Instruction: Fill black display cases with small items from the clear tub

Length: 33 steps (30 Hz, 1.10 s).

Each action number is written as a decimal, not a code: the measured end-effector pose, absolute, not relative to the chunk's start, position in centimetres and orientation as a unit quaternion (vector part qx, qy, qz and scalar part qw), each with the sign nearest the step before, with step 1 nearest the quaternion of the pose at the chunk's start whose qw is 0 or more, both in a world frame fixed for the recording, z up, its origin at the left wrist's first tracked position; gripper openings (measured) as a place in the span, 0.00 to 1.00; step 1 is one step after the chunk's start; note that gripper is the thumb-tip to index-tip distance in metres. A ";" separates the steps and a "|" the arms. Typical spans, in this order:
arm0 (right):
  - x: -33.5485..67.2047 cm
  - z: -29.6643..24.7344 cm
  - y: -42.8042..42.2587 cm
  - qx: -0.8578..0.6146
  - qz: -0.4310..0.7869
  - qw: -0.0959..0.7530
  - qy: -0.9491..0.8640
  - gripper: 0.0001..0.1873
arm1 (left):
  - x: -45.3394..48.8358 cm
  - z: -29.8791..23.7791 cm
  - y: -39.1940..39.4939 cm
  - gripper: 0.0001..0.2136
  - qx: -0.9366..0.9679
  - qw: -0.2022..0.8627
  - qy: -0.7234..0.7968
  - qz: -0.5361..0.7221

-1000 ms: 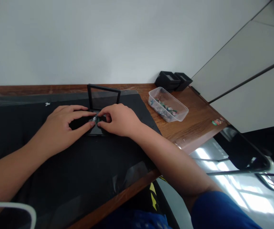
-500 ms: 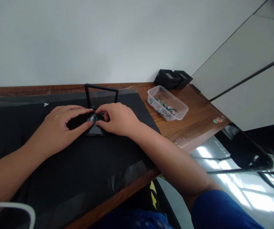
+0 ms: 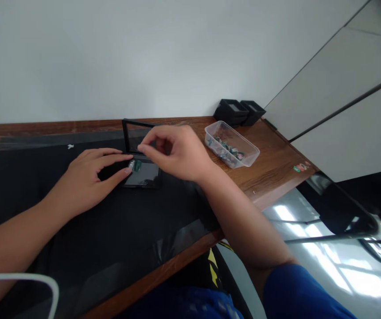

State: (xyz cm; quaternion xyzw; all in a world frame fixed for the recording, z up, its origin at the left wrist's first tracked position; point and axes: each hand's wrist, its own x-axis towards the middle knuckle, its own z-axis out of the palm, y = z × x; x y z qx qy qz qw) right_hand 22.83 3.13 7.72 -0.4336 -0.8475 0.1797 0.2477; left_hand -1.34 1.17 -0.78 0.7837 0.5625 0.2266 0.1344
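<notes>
A shallow black case [image 3: 149, 177] lies on the dark mat with its framed, see-through lid [image 3: 132, 135] standing up at the back. Inside, at the left, sits a small green and clear piece [image 3: 137, 165], too small to name. My left hand [image 3: 89, 177] rests at the case's left side, fingers stretched and apart, the thumb tip by the clear end of the piece. Over the case, in front of the lid, my right hand [image 3: 177, 150] is raised with thumb and forefinger pinched together. Whatever may be in that pinch cannot be made out.
A clear plastic tub [image 3: 232, 146] of small green and mixed pieces stands on the wooden table [image 3: 270, 173] at the right. Behind it are two black boxes [image 3: 232, 110] by the wall. A white scrap [image 3: 70, 146] and a white cable [image 3: 27, 276] show at left.
My right hand has lifted off the small piece, up and to the right, uncovering the case's inside. My left hand stays at the case's left side.
</notes>
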 end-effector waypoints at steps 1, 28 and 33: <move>23.2 8.2 3.0 -0.448 0.166 0.268 -0.837 0.15 | -1.3 -0.7 1.1 0.24 0.781 0.140 0.567 0.224; 35.1 5.6 10.8 -0.798 0.150 0.094 -0.575 0.12 | -1.6 -1.1 0.8 0.35 0.770 0.138 0.592 0.193; 34.6 5.8 10.6 -0.800 0.134 0.104 -0.575 0.10 | -1.6 -1.5 1.0 0.36 0.770 0.130 0.594 0.197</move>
